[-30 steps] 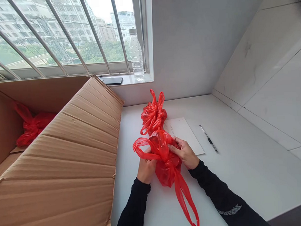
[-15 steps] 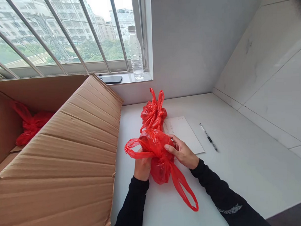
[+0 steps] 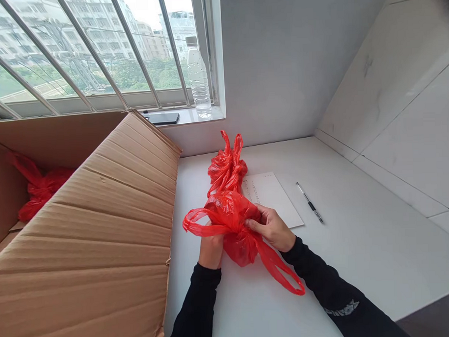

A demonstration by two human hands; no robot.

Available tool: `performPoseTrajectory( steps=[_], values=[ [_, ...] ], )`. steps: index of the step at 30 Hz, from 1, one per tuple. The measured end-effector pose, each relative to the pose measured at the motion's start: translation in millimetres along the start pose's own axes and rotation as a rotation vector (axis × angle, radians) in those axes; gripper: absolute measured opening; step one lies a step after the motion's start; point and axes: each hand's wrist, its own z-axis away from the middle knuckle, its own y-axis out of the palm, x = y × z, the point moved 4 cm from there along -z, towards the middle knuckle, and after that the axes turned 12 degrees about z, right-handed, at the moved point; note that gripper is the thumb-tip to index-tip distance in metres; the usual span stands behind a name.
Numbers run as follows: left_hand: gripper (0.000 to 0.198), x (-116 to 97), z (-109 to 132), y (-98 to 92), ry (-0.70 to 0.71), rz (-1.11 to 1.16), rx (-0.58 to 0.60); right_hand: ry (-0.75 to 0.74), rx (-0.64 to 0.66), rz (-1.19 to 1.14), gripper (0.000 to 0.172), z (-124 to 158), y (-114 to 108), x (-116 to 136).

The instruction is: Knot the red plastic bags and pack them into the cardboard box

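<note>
A knotted red plastic bag (image 3: 231,207) is between my two hands, above the white tabletop. My left hand (image 3: 211,247) holds it from the left side, its fingers hidden behind the bag and one handle loop. On the right, my right hand (image 3: 272,228) grips the bag near the knot, thumb pressed in at the front. One handle loop points left and the other hangs toward the lower right. What the bag contains cannot be made out. Just behind it stands a second tied red plastic bag (image 3: 227,166), its two handles sticking up.
An open cardboard box (image 3: 112,231) fills the left, with another red bag (image 3: 44,187) inside. A notepad (image 3: 280,198) and a pen (image 3: 309,203) lie to the right on the table (image 3: 362,222). The sill holds a water bottle (image 3: 199,81) and a phone (image 3: 164,118).
My right thumb has shifted down and inward to the bag's knot. The lower handle loop has swung to the right and up. The camera view has shifted slightly.
</note>
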Motion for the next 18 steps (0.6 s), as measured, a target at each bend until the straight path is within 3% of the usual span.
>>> performPoseTrajectory(
  steps=[3,6,11,15,18],
  values=[
    [0.026,5.0,4.1,4.2,-0.133,0.068,0.078,0.004,-0.05,-0.013,0.025,0.4,-2.1,0.8],
    [0.026,6.3,7.2,7.1,-0.171,0.08,0.111,-0.004,-0.067,0.005,0.026,0.0,-3.0,2.5],
    [0.024,3.5,5.0,5.4,-0.148,0.132,0.082,0.024,-0.053,-0.032,0.03,-0.4,-4.0,1.5],
    [0.027,-2.6,2.0,2.2,-0.08,0.226,0.054,0.04,0.035,-0.085,0.043,0.5,-2.3,2.7],
    [0.032,-5.2,1.3,1.5,-0.061,0.319,0.007,0.042,0.104,-0.045,0.042,0.7,0.2,2.8]
  ],
)
